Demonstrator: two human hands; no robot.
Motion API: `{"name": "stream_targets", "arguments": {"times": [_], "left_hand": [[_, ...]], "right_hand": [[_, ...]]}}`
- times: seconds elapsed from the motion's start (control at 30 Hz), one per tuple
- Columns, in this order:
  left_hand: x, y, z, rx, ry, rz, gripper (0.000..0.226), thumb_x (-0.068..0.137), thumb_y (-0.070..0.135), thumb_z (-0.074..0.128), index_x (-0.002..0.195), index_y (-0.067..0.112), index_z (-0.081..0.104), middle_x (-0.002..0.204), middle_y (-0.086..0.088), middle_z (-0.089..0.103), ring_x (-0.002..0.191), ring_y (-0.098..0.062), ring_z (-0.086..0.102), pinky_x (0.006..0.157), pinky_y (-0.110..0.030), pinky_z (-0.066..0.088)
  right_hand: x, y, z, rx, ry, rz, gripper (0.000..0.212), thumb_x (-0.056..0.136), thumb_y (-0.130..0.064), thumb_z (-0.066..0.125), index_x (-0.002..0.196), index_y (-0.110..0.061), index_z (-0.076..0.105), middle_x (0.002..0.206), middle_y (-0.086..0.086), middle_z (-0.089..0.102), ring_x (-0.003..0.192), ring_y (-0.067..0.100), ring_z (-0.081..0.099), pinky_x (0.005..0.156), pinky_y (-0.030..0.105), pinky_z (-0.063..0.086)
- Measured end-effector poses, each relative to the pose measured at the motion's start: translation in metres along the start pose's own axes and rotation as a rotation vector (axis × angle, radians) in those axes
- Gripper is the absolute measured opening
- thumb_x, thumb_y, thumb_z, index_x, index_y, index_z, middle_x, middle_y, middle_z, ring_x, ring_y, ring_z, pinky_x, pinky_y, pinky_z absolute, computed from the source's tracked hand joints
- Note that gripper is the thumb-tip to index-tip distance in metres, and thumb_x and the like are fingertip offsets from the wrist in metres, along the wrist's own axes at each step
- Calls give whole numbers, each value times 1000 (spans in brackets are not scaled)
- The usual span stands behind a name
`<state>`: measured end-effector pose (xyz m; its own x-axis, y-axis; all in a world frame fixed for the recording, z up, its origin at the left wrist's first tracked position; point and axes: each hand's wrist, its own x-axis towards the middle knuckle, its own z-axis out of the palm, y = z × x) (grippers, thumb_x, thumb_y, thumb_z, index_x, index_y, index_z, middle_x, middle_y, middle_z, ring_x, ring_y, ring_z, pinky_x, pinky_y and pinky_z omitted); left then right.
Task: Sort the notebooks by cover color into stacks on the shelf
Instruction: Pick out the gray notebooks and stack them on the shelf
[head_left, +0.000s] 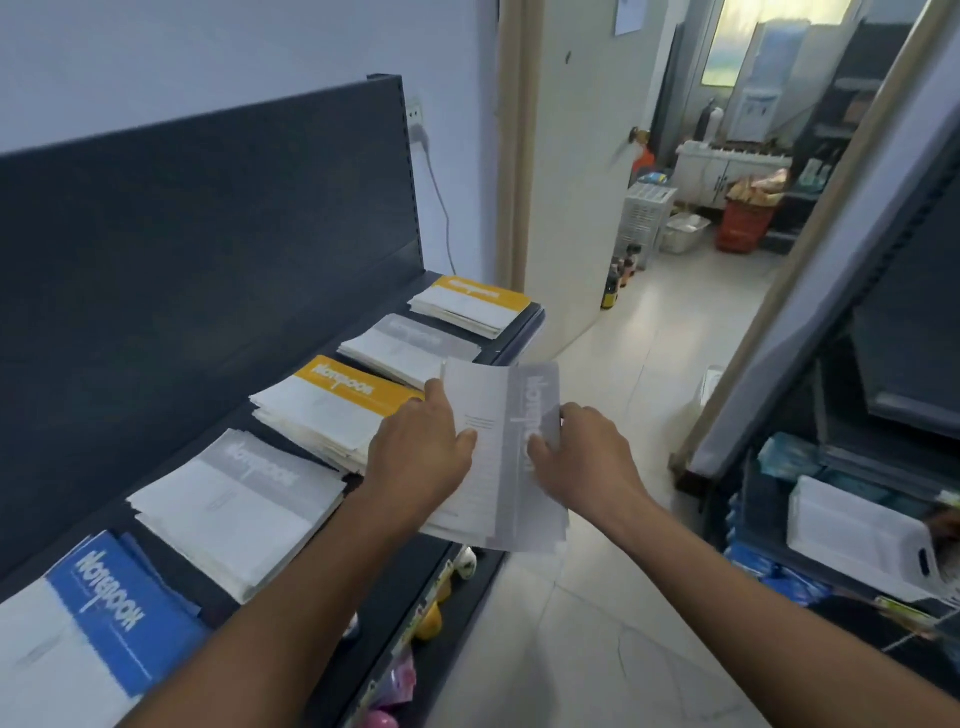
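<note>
Both hands hold a small bundle of grey-banded notebooks (498, 457) out over the front edge of the dark shelf (395, 571). My left hand (421, 457) grips its left side, my right hand (582, 462) grips its right side. On the shelf lie several stacks in a row: a blue stack (104, 613) nearest, a grey stack (234, 509), a yellow stack (332, 405), another grey stack (400, 348) and a yellow stack (472, 304) at the far end.
The shelf's dark back panel (208, 234) rises behind the stacks. Small colourful goods (431, 618) sit on the lower shelf. A second rack with a white tray (857, 535) stands on the right. An open doorway (675, 208) leads to a tiled room ahead.
</note>
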<state>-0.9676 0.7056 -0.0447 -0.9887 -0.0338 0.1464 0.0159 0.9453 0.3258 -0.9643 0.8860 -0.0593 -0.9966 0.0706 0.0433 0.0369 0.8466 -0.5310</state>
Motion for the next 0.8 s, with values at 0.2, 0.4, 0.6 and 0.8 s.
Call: {"name": "stream_targets", "arguments": {"times": [0.2, 0.4, 0.6, 0.8], "left_hand": [[64, 26, 22, 23, 11, -19, 56, 94, 45, 59, 136, 13, 39, 112, -11, 65, 101, -30, 62, 71, -34, 40], [144, 43, 46, 23, 11, -46, 57, 95, 43, 58, 139, 13, 37, 113, -11, 64, 102, -30, 60, 71, -34, 38], [210, 38, 56, 9, 45, -148, 60, 95, 40, 60, 140, 10, 33, 114, -14, 64, 102, -34, 61, 68, -36, 40], [236, 16, 50, 7, 59, -298, 53, 96, 42, 59, 131, 9, 36, 107, -10, 65, 98, -32, 60, 66, -37, 44]], "right_hand": [[71, 23, -8, 30, -3, -40, 26, 95, -35, 53, 109, -14, 59, 102, 6, 61, 88, 28, 60, 72, 36, 48], [158, 40, -6, 4, -34, -44, 26, 94, -35, 52, 103, -12, 59, 103, 7, 61, 90, 30, 61, 77, 40, 53], [244, 31, 2, -13, -71, -121, 31, 93, -33, 52, 113, -10, 59, 110, 8, 61, 98, 31, 60, 78, 36, 47], [293, 5, 24, -9, -135, -228, 29, 93, -32, 52, 111, -11, 59, 113, 8, 60, 102, 32, 59, 80, 38, 48]]}}
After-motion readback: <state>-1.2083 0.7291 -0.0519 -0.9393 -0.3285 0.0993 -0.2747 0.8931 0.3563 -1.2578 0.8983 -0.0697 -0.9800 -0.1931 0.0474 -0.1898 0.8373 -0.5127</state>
